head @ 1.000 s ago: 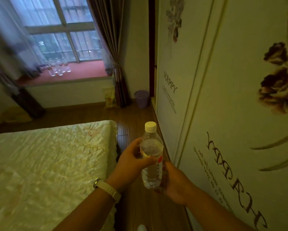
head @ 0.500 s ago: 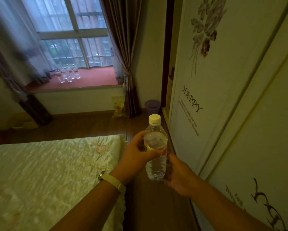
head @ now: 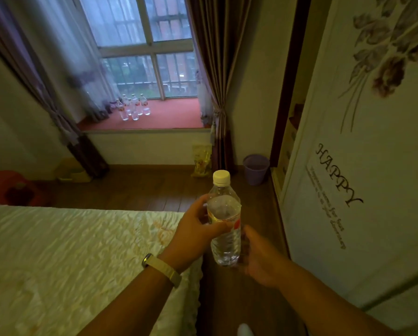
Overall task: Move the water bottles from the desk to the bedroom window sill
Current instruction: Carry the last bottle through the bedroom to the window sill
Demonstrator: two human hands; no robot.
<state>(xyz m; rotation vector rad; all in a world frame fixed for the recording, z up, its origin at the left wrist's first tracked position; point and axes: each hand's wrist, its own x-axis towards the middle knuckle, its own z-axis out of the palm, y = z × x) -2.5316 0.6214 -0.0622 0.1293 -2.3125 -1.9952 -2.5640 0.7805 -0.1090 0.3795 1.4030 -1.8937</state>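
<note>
Mid-carry: left hand point(head: 195, 229) and right hand point(head: 260, 259) both wrapped around the water bottle point(head: 224, 224), next it needs walking to the window sill point(head: 174, 115) well ahead.

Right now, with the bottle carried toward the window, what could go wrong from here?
1. The bottles already on the sill stand packed together; setting the held bottle among them could topple some.
2. The path between the bed and the wardrobe looks narrow, so an elbow might clip the door.
3. The purple bin and yellow bag sit on the floor near the sill: trip hazards.
</note>
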